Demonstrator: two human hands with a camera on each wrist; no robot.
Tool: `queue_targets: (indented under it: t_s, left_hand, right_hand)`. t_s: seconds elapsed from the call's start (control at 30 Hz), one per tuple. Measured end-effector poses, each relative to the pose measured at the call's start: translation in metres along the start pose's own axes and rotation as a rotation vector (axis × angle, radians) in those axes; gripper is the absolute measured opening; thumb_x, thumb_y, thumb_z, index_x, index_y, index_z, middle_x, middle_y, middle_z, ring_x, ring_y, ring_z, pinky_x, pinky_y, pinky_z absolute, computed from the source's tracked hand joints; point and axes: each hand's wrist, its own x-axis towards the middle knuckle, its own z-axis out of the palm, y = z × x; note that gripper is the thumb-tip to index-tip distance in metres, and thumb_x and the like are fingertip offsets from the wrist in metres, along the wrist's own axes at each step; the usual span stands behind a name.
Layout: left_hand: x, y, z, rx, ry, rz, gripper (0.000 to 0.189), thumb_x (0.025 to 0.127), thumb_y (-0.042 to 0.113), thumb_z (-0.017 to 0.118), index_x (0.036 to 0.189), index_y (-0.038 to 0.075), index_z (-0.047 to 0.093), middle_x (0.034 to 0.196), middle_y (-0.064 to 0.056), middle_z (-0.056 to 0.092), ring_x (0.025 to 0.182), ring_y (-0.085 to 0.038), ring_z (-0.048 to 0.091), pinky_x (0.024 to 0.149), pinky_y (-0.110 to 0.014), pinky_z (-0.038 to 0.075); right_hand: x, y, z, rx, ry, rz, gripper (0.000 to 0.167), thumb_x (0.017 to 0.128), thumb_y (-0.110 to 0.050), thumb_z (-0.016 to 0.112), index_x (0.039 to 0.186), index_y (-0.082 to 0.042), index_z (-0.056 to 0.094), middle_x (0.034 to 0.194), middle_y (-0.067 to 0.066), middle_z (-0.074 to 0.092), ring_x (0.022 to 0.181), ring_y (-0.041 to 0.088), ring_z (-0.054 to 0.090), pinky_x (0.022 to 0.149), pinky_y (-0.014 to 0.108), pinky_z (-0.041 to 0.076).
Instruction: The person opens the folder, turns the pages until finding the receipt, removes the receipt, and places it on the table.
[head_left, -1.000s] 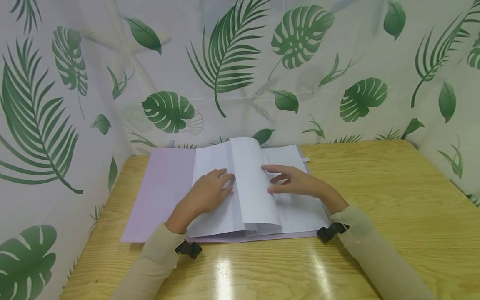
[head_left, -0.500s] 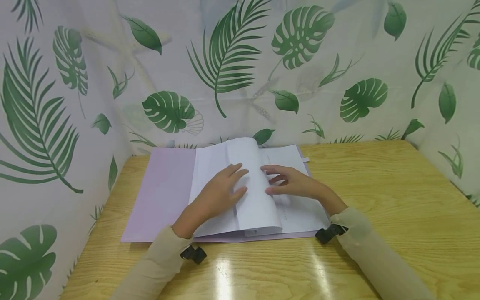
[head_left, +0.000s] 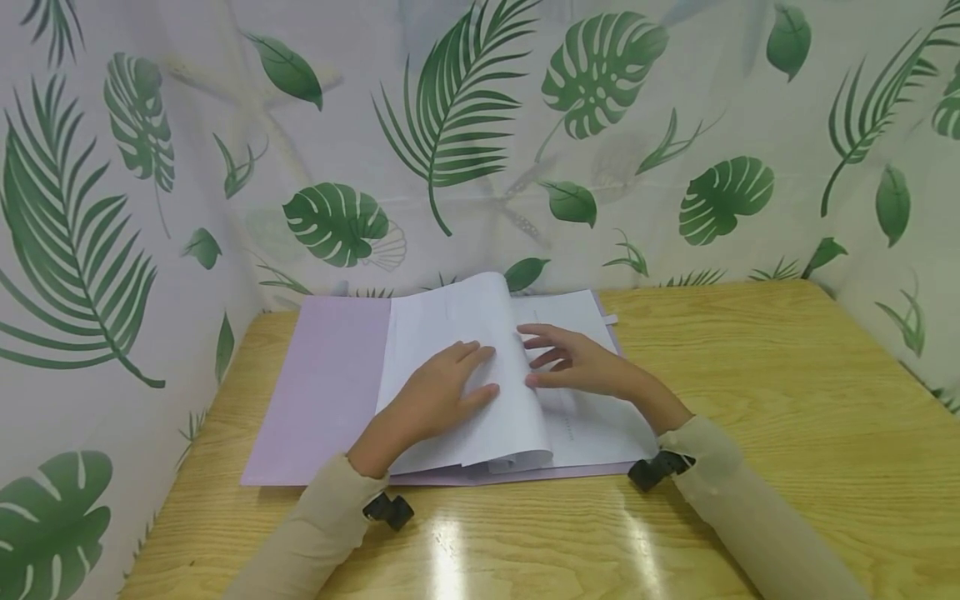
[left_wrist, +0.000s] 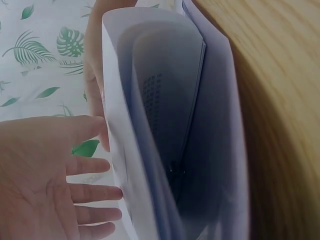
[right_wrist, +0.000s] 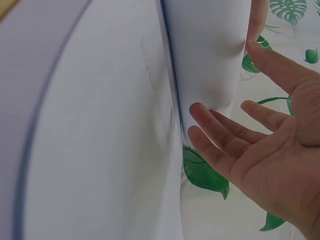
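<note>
Where white pages point(head_left: 476, 321) curl above a lilac folder point(head_left: 326, 383), I rest my left hand point(head_left: 433, 396) on them, right hand point(head_left: 576, 360) at their edge, both grips released.

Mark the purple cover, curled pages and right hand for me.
purple cover point(head_left: 322, 383): head view, on its bare left panel.
curled pages point(head_left: 513, 418): head view, on the bend's outer surface, below the left thumb.
right hand point(right_wrist: 265, 160): right wrist view, on the palm side, mid-hand.
</note>
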Motion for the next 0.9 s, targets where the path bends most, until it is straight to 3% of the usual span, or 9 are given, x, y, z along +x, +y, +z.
queue_targets:
  t_s: [0.2,0.43,0.53,0.77,0.9]
  left_hand:
    - [0.001,-0.001,0.001,0.005,-0.014,-0.065,0.063,0.104,0.044,0.055,0.155,0.009,0.042,0.153,-0.020,0.049,0.145,-0.036,0.044,0.119,-0.051,0.038]
    - [0.000,-0.002,0.003,0.035,-0.077,-0.142,0.068,0.103,0.054,0.053,0.158,0.017,0.039,0.149,-0.024,0.050,0.138,-0.037,0.050,0.111,-0.054,0.046]
    - [0.000,-0.002,0.003,0.053,-0.086,-0.161,0.071,0.102,0.057,0.053,0.157,0.013,0.041,0.151,-0.026,0.046,0.141,-0.038,0.046,0.112,-0.054,0.045]
    - [0.002,-0.003,0.007,0.069,-0.085,-0.172,0.081,0.098,0.056,0.060,0.156,0.004,0.038,0.163,-0.026,0.030,0.152,-0.042,0.031,0.122,-0.053,0.034]
    - [0.003,-0.005,0.009,0.091,-0.105,-0.110,0.069,0.102,0.047,0.056,0.160,0.018,0.034,0.169,-0.017,0.022,0.153,-0.045,0.026,0.124,-0.055,0.029]
  right_hand:
    - [0.001,-0.001,0.003,-0.010,-0.007,-0.039,0.074,0.095,-0.024,0.075,0.158,-0.015,0.037,0.154,0.019,0.049,0.126,0.035,0.064,0.103,0.049,0.055]
    - [-0.001,-0.004,0.006,-0.010,-0.049,-0.058,0.073,0.096,-0.026,0.072,0.158,-0.013,0.036,0.159,0.015,0.045,0.135,0.036,0.057,0.105,0.051,0.053]
    - [-0.001,-0.005,0.008,-0.002,-0.069,-0.055,0.074,0.097,-0.026,0.072,0.159,-0.011,0.035,0.161,0.014,0.042,0.140,0.036,0.052,0.108,0.051,0.051]
    - [0.000,-0.007,0.012,0.051,-0.098,-0.053,0.076,0.096,-0.023,0.073,0.159,-0.008,0.034,0.162,0.015,0.039,0.147,0.036,0.044,0.114,0.050,0.046]
    - [0.000,-0.008,0.013,0.083,-0.117,-0.074,0.076,0.096,-0.021,0.072,0.159,-0.006,0.032,0.162,0.017,0.039,0.148,0.036,0.042,0.115,0.051,0.044]
